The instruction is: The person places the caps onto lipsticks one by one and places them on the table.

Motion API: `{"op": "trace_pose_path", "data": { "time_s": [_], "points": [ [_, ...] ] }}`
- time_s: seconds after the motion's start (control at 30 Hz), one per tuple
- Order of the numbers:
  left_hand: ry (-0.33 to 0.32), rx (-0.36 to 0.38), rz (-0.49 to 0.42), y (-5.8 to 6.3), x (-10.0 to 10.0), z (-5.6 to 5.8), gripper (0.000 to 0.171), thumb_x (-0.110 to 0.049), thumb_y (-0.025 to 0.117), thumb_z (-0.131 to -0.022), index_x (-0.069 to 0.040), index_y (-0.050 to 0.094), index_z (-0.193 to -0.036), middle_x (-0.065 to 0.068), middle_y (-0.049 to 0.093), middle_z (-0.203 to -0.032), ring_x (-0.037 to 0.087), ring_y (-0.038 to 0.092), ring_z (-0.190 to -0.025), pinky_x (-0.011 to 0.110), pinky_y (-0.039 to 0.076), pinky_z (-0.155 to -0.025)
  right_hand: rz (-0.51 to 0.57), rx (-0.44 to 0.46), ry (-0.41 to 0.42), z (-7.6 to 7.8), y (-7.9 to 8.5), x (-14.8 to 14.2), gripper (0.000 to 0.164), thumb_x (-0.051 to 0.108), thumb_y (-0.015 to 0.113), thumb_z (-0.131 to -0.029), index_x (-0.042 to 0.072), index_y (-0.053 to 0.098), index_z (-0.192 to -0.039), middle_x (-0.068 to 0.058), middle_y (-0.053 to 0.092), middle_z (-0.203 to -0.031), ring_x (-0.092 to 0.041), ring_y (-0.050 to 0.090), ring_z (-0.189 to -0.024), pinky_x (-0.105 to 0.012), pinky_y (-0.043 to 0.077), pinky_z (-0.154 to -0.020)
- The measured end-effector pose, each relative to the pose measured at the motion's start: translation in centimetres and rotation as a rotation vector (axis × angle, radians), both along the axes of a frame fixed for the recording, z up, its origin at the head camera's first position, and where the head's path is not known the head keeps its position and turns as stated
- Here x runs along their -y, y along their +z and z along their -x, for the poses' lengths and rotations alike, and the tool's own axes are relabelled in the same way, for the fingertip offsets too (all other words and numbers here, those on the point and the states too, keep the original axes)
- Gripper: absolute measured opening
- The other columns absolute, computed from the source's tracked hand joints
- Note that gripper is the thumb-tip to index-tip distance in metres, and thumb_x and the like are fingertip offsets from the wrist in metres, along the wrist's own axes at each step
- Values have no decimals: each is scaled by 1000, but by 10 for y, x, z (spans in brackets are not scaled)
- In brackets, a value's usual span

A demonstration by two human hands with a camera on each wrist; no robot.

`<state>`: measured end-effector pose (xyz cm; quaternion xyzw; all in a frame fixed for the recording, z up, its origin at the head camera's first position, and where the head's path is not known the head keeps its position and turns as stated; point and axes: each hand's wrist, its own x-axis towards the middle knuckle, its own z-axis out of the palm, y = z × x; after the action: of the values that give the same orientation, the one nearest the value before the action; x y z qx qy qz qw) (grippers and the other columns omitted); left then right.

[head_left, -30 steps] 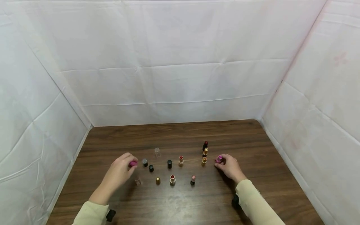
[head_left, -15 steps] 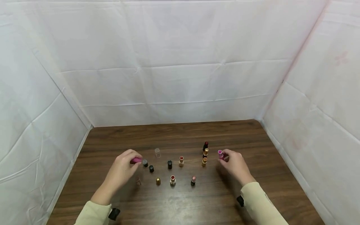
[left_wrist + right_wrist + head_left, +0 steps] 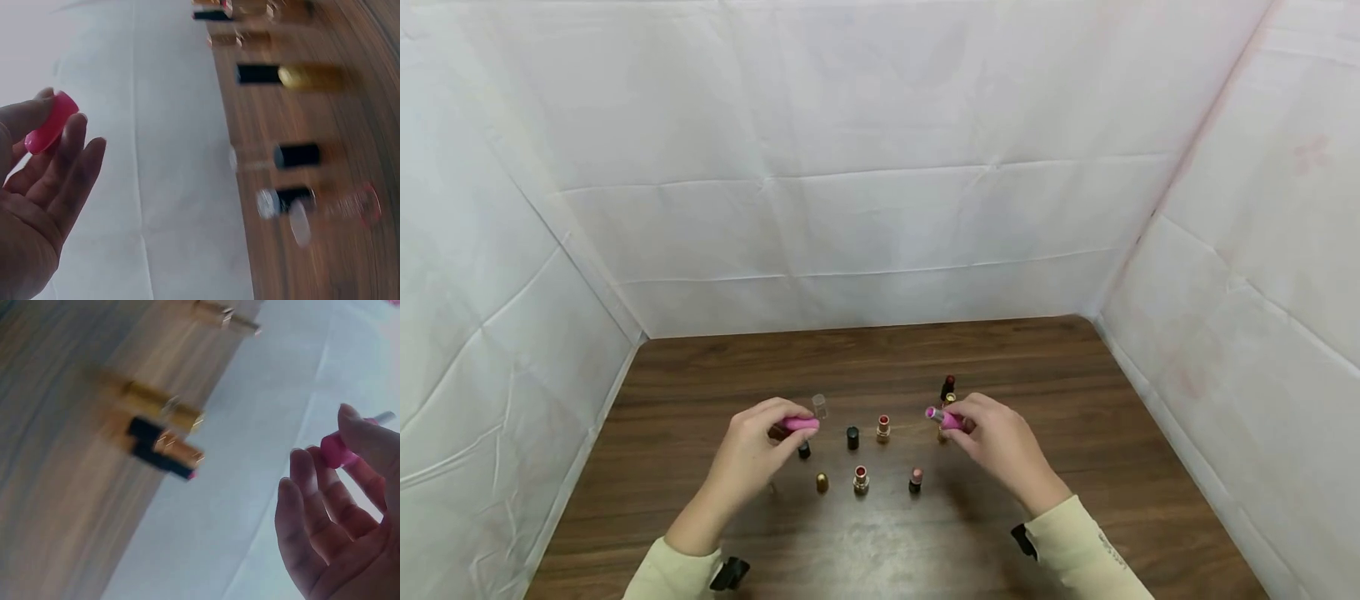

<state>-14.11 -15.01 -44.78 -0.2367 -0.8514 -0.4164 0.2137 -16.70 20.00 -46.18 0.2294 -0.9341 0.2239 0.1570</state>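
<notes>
My left hand point(image 3: 752, 454) pinches a pink lipstick cap point(image 3: 801, 423) between thumb and fingers, raised over the left group of caps. In the left wrist view the same pink cap point(image 3: 52, 122) tilts in the fingertips. Across from it, my right hand point(image 3: 1000, 442) grips a pink lipstick tube point(image 3: 951, 418), tipped so its silvery open end points left toward the cap. The right wrist view shows the pink base of the lipstick tube point(image 3: 337, 450) between thumb and fingers. A gap of bare table separates the two hands.
On the wooden table point(image 3: 880, 550) stand a black cap point(image 3: 852, 438), a gold cap point(image 3: 822, 482), a clear cap point(image 3: 820, 406), two red lipsticks in gold tubes point(image 3: 883, 429), a pink-tipped lipstick point(image 3: 915, 481) and a dark red lipstick point(image 3: 948, 387). White cloth walls point(image 3: 880, 167) enclose it.
My left hand has moved right with the pink cap. My right hand has lifted the pink lipstick tube, carried it left and tipped it from upright toward the cap.
</notes>
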Motion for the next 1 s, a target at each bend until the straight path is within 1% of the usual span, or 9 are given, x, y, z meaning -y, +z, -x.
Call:
{"op": "trace_pose_path", "data": {
  "time_s": [0.13,0.23,0.37,0.53,0.63,0.73,0.9,1.0],
  "points": [
    [-44,-11,-44,2,-14,-1,18,0,89,-85,-11,78,-94,-8,74,-90,3,63,-75,24,60,-63,-32,-39,71,-6,8,17,26,12,97,-78,14,81,-98,8,63,-84,-9,61,-69,-22,50,-59],
    [-81,-27,-64,-1,-23,-3,18,2,89,-84,-10,78,-93,-6,75,-90,4,65,-74,23,60,-62,-43,-45,105,-9,9,28,24,14,97,-79,14,81,-97,8,63,-85,-7,60,-68,-20,50,-58],
    [-100,-40,-116,-6,-31,-5,21,5,89,-82,-9,78,-92,-4,75,-91,7,67,-75,24,61,-61,-54,-41,139,-11,9,42,21,15,95,-81,13,81,-97,7,65,-86,-9,64,-69,-20,53,-60],
    [-117,-15,-206,-9,-38,-9,22,6,89,-82,-7,78,-96,1,77,-95,14,72,-79,27,64,-64,-76,-49,166,-13,9,55,22,20,95,-83,14,82,-100,6,67,-88,-7,67,-71,-22,56,-62],
    [-133,0,-242,-10,-41,-11,23,6,88,-82,-7,79,-98,3,77,-95,16,73,-79,28,65,-66,-83,-52,172,-14,9,60,22,21,94,-83,15,82,-100,7,67,-88,-6,67,-72,-23,56,-62],
    [-139,8,-251,-12,-43,-11,23,7,88,-82,-7,79,-98,3,77,-95,16,74,-79,28,65,-66,-78,-47,178,-15,8,63,21,21,95,-83,15,81,-98,7,66,-88,-7,67,-72,-22,56,-62],
    [-125,43,-233,-14,-46,-12,22,6,89,-82,-6,79,-97,2,77,-96,14,74,-78,26,65,-66,-58,-40,192,-17,8,67,21,20,95,-82,14,81,-96,6,66,-86,-9,69,-71,-23,57,-62],
    [-131,63,-228,-16,-48,-14,19,6,88,-83,-5,79,-97,3,77,-98,15,75,-80,27,65,-67,-68,-38,188,-17,8,69,21,21,95,-83,14,81,-97,6,66,-87,-7,68,-71,-23,57,-62]
  ]
}}
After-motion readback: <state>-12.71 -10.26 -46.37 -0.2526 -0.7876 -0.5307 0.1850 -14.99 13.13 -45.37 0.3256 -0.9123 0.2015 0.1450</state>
